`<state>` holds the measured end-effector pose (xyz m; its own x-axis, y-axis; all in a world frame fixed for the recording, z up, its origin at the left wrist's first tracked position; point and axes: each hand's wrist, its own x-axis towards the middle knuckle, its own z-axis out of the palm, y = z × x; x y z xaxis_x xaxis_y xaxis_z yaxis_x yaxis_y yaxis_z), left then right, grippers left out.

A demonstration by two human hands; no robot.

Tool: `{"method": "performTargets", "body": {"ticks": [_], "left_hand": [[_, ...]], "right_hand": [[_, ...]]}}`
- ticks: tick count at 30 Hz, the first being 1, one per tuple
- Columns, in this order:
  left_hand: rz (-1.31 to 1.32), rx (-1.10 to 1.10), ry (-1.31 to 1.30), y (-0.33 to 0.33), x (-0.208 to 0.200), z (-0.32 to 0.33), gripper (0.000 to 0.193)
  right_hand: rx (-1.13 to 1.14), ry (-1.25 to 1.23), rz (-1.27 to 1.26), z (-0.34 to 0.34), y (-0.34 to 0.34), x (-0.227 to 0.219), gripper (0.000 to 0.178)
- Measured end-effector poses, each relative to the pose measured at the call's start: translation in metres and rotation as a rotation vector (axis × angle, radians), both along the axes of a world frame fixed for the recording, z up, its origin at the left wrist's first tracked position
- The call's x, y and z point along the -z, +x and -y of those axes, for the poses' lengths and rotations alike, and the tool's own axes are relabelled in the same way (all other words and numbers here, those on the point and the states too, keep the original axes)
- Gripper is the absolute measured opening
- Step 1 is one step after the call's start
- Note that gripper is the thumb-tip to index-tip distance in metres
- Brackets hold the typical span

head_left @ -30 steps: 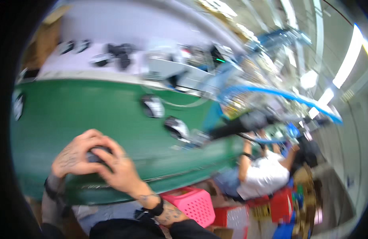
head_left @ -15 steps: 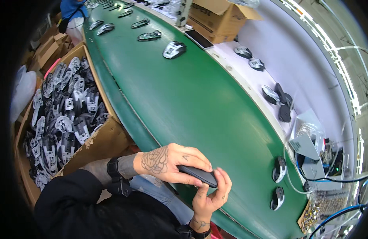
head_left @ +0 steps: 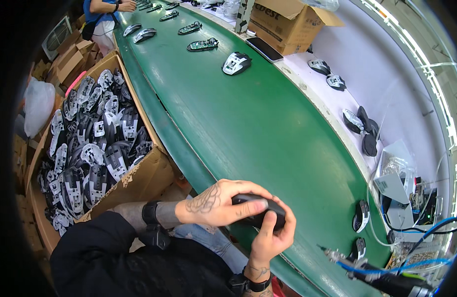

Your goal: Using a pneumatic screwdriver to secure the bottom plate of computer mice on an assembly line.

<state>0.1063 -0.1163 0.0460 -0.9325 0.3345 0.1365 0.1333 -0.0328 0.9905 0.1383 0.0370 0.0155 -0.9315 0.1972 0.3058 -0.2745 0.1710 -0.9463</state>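
Head view shows the mouse (head_left: 254, 220), long axis roughly left to right, held by the left hand (head_left: 218, 203) at left and the right hand (head_left: 269, 240) at right.

Only clear print: brown cardboard carton (head_left: 283, 33) at the top edge, beyond the belt. Large dark lettering on its front face, partly cut off by the frame top. Small dark marks (head_left: 315, 23) on its right side; look like handling symbols, too small to tell.

White panel (head_left: 393, 188), right side: fine dark marks, probably print, not legible. Black unit (head_left: 428, 212) near it: small green glow, can't tell if it's a readout.

Held black shell (head_left: 276, 209): partly covered, can't tell if marked. Heaped shells (head_left: 97, 180), left: any markings too small to read.
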Motion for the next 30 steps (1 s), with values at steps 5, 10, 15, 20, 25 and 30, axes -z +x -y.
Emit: {"method": "performTargets", "body": {"ticks": [5, 10, 15, 20, 25, 30], "left_hand": [[0.456, -0.075, 0.259, 0.001, 0.010, -0.011, 0.034], [0.119, 0.168, -0.157, -0.004, 0.008, -0.011, 0.041], [0.299, 0.279, -0.060, -0.007, 0.002, -0.011, 0.048], [0.518, 0.314, 0.157, -0.008, 0.006, -0.015, 0.049], [0.582, 0.302, 0.218, -0.008, 0.011, -0.018, 0.049], [0.818, 0.266, 0.328, -0.009, 0.012, -0.023, 0.052]], "right_hand": [[0.014, -0.376, 0.239, -0.006, -0.005, -0.002, 0.043], [0.047, -0.230, 0.209, -0.011, 0.002, -0.002, 0.043], [0.039, -0.092, 0.164, -0.017, 0.001, -0.007, 0.047], [0.050, -0.102, 0.147, -0.022, 0.001, -0.006, 0.050], [0.026, -0.092, 0.113, -0.024, 0.003, -0.008, 0.043], [0.037, -0.088, 0.107, -0.026, 0.001, -0.007, 0.048]]}}
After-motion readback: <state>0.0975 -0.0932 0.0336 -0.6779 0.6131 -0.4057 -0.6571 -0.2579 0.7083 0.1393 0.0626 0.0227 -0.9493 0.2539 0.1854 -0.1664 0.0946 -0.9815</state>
